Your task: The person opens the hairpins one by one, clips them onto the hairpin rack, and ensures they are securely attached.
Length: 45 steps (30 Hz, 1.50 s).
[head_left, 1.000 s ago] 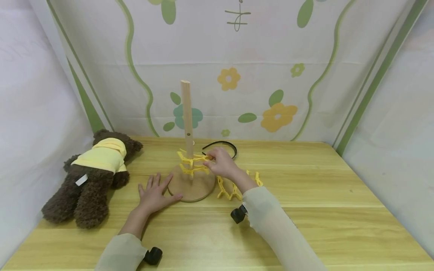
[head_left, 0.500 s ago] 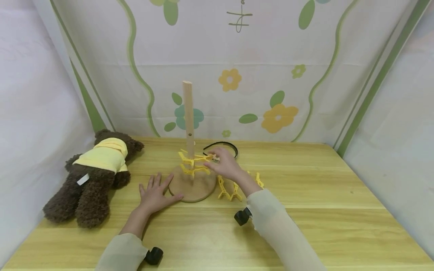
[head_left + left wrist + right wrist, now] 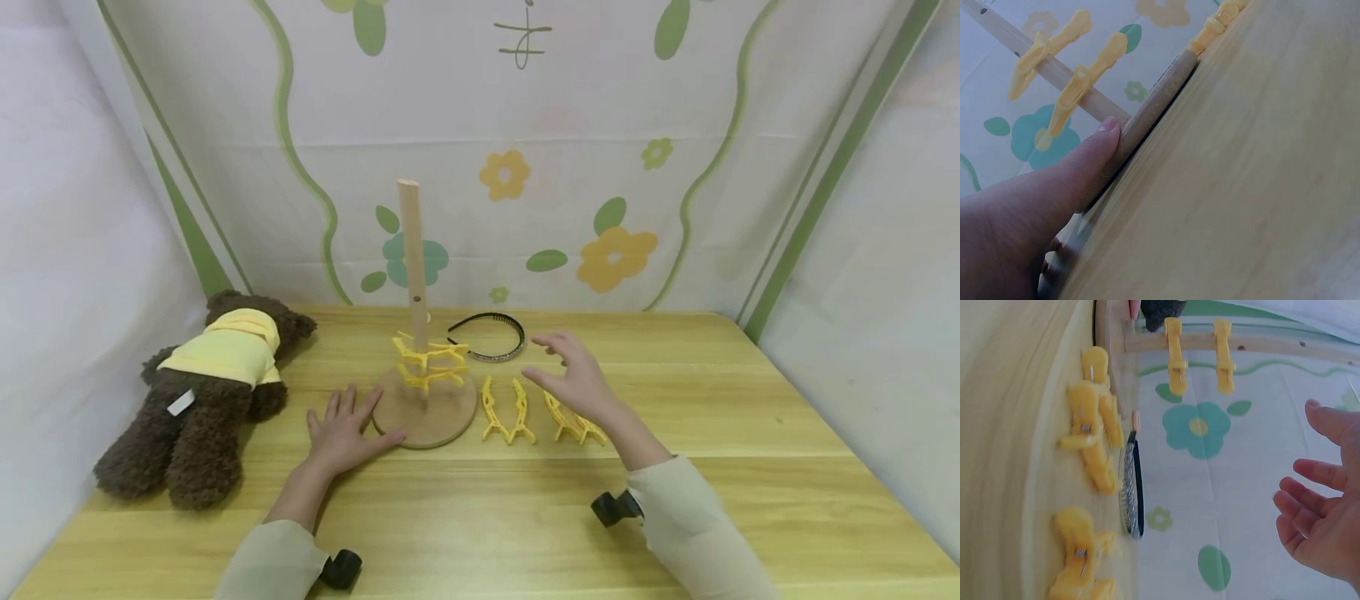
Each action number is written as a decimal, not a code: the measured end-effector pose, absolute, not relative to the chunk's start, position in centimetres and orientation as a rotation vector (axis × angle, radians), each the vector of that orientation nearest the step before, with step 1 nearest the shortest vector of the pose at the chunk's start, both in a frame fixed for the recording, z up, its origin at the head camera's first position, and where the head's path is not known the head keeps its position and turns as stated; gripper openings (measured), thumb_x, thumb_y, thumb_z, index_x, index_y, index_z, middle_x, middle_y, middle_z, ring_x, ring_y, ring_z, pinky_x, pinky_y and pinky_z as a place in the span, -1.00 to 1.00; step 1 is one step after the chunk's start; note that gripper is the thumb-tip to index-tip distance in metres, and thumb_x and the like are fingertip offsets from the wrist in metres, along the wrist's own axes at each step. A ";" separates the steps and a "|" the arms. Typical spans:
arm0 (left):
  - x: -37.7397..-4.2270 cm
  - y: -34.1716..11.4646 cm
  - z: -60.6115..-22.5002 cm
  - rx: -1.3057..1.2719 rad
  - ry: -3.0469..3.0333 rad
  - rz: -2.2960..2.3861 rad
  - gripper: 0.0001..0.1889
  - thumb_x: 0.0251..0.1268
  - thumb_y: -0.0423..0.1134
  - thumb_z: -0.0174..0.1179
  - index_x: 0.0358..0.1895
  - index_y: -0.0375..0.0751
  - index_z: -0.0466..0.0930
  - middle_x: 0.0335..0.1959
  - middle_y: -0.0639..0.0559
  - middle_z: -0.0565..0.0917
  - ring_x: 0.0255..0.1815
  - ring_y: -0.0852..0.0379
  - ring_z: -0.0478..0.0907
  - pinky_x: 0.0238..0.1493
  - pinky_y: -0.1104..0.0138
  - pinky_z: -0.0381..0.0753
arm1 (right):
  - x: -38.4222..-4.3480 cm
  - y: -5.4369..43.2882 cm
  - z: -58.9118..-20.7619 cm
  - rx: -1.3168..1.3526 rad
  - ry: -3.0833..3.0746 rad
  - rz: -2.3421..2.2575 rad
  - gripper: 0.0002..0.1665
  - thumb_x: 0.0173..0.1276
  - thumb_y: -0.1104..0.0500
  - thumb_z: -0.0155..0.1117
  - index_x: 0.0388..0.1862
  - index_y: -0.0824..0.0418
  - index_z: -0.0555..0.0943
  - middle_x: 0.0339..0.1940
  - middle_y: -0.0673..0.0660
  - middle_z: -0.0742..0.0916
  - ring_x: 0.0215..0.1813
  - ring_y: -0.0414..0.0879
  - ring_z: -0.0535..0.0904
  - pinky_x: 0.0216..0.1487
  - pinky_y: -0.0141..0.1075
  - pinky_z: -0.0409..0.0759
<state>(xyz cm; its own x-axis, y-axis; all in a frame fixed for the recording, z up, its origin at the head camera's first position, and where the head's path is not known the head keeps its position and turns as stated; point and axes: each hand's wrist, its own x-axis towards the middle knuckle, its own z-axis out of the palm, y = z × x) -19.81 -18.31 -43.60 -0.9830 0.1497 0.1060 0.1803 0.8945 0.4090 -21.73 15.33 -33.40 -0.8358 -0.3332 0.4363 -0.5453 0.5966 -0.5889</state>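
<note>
A wooden post [image 3: 414, 258] stands upright on a round wooden base [image 3: 438, 427]. Two yellow V-shaped plastic pieces [image 3: 426, 357] are fixed across its lower part, one above the other. My left hand [image 3: 343, 437] lies with fingers spread at the base's left side, and its thumb [image 3: 1100, 140] touches the base's edge. Over the table, right of the stand, my right hand [image 3: 579, 379] hovers with relaxed fingers and nothing in them. Beneath and beside it lie more yellow V-shaped pieces, one nearer the base [image 3: 510, 412] and one further right [image 3: 573, 421], partly hidden by the hand.
Behind the stand, to its right, lies a black headband [image 3: 498, 357] with a sparkling band. A brown teddy bear [image 3: 202, 396] in a yellow top lies face down at the left. White cloth with printed flowers [image 3: 615, 258] encloses the wooden table [image 3: 465, 525].
My right hand has let go of the upper yellow piece on the post and moved right, away from the stand. My left hand has stayed at the base.
</note>
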 end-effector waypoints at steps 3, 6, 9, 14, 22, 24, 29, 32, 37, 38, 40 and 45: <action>-19.8 -18.4 -43.6 -0.256 -2.988 -0.655 -0.02 -0.19 0.48 -0.07 0.32 -0.03 0.04 0.28 -0.37 -0.10 0.25 -0.34 -0.29 -0.06 -0.29 -0.49 | -21.0 17.0 -33.9 0.676 -2.546 1.104 -0.45 0.09 0.07 0.28 0.05 0.28 0.43 -0.05 0.16 0.50 -0.10 -0.03 0.38 -0.22 -0.14 0.36; -19.8 -18.5 -43.6 -0.250 -2.991 -0.648 -0.02 -0.19 0.48 -0.08 0.32 -0.03 0.03 0.28 -0.37 -0.10 0.25 -0.34 -0.29 -0.07 -0.29 -0.49 | -20.4 18.6 -34.5 0.633 -2.564 1.142 -0.44 0.10 0.07 0.27 0.05 0.29 0.42 -0.06 0.15 0.50 -0.09 0.00 0.38 -0.20 -0.12 0.34; -19.7 -18.6 -43.6 -0.245 -2.994 -0.642 -0.02 -0.19 0.48 -0.09 0.32 -0.03 0.03 0.28 -0.36 -0.10 0.25 -0.34 -0.29 -0.07 -0.29 -0.49 | -19.9 20.1 -35.5 0.596 -2.586 1.190 -0.44 0.12 0.06 0.25 0.06 0.30 0.41 -0.06 0.16 0.49 -0.08 0.04 0.38 -0.19 -0.06 0.33; -19.7 -18.6 -43.5 -0.247 -2.997 -0.642 -0.02 -0.19 0.48 -0.09 0.32 -0.03 0.03 0.28 -0.37 -0.10 0.25 -0.35 -0.29 -0.06 -0.29 -0.49 | -19.3 22.1 -37.8 0.537 -2.621 1.244 -0.47 0.14 0.09 0.23 0.04 0.34 0.42 -0.07 0.21 0.52 -0.09 0.09 0.39 -0.21 -0.06 0.35; -19.8 -18.5 -43.6 -0.252 -2.994 -0.624 -0.01 -0.20 0.49 -0.09 0.32 -0.02 0.04 0.28 -0.36 -0.10 0.25 -0.34 -0.28 -0.05 -0.29 -0.48 | -19.0 24.1 -40.8 0.365 -2.700 1.278 -0.40 0.11 -0.01 0.24 0.03 0.36 0.43 -0.08 0.24 0.52 -0.10 0.05 0.42 -0.18 -0.12 0.42; -19.9 -18.4 -43.7 -0.254 -2.992 -0.626 -0.01 -0.20 0.50 -0.10 0.32 -0.02 0.04 0.29 -0.36 -0.10 0.25 -0.34 -0.29 -0.05 -0.29 -0.49 | -18.9 24.5 -41.6 0.325 -2.740 1.253 -0.37 0.09 -0.03 0.25 0.02 0.37 0.43 -0.10 0.23 0.53 -0.11 0.05 0.43 -0.17 -0.11 0.43; -19.9 -18.3 -43.7 -0.250 -2.988 -0.634 -0.02 -0.20 0.49 -0.08 0.32 -0.02 0.05 0.29 -0.36 -0.10 0.25 -0.33 -0.29 -0.05 -0.28 -0.49 | -18.7 24.8 -42.8 0.322 -2.767 1.174 -0.37 0.02 -0.01 0.32 -0.04 0.40 0.47 -0.17 0.22 0.55 -0.16 0.07 0.45 -0.18 -0.07 0.42; -19.9 -18.3 -43.7 -0.245 -2.993 -0.630 -0.01 -0.21 0.49 -0.09 0.32 -0.03 0.04 0.29 -0.36 -0.10 0.25 -0.33 -0.29 -0.05 -0.28 -0.49 | -18.6 24.8 -42.8 0.347 -2.770 1.123 -0.41 -0.01 0.01 0.35 -0.09 0.39 0.50 -0.21 0.18 0.54 -0.20 0.04 0.45 -0.21 -0.10 0.43; -19.8 -18.3 -43.7 -0.244 -2.996 -0.634 -0.01 -0.20 0.49 -0.09 0.32 -0.03 0.04 0.29 -0.36 -0.10 0.25 -0.33 -0.29 -0.05 -0.28 -0.48 | -18.5 24.9 -42.6 0.405 -2.772 1.100 -0.57 0.05 0.13 0.31 -0.16 0.39 0.53 -0.27 0.14 0.55 -0.28 -0.05 0.46 -0.28 -0.21 0.45; -19.8 -18.3 -43.7 -0.245 -2.995 -0.633 -0.01 -0.20 0.49 -0.09 0.32 -0.03 0.04 0.29 -0.36 -0.09 0.25 -0.33 -0.29 -0.05 -0.28 -0.48 | -18.5 25.0 -42.6 0.411 -2.771 1.102 -0.61 0.07 0.16 0.30 -0.17 0.39 0.53 -0.28 0.13 0.56 -0.29 -0.07 0.46 -0.30 -0.24 0.45; -19.8 -18.3 -43.6 -0.245 -2.994 -0.632 -0.01 -0.20 0.49 -0.09 0.32 -0.03 0.04 0.28 -0.36 -0.09 0.25 -0.33 -0.29 -0.05 -0.29 -0.48 | -18.5 25.1 -42.6 0.407 -2.766 1.101 -0.68 0.10 0.21 0.26 -0.18 0.39 0.54 -0.32 0.10 0.57 -0.33 -0.11 0.45 -0.34 -0.30 0.44; -19.8 -18.3 -43.6 -0.250 -2.991 -0.643 -0.01 -0.20 0.49 -0.08 0.32 -0.03 0.04 0.28 -0.37 -0.09 0.25 -0.34 -0.28 -0.06 -0.29 -0.49 | -18.5 25.2 -42.7 0.336 -2.742 1.127 -0.72 0.16 0.20 0.20 -0.20 0.38 0.55 -0.39 0.07 0.56 -0.38 -0.12 0.41 -0.40 -0.32 0.41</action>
